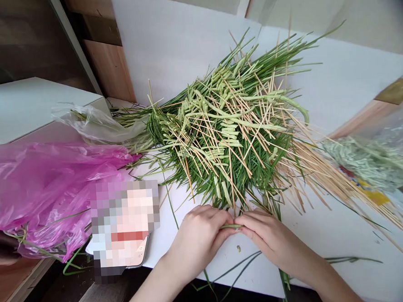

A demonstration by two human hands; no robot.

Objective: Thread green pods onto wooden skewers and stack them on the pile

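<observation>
Near the front of the white table, my left hand point(202, 230) and my right hand point(266, 233) are close together. Each pinches one end of a short piece of green bean point(230, 225) stretched between the fingertips. Just beyond them lies a big heap of pale green long beans point(229, 133) threaded on thin bamboo skewers point(252, 154), on top of dark green chives point(196, 178). A small green scrap point(238, 248) lies on the table below my fingers.
A pink plastic bag point(53, 187) and a phone point(128, 233), its screen blurred out, are at the left. Behind them lies a clear bag point(100, 125). Loose skewers point(347, 185) and a clear bag of pale green strands point(369, 159) lie right. Chive blades point(236, 269) overhang the front edge.
</observation>
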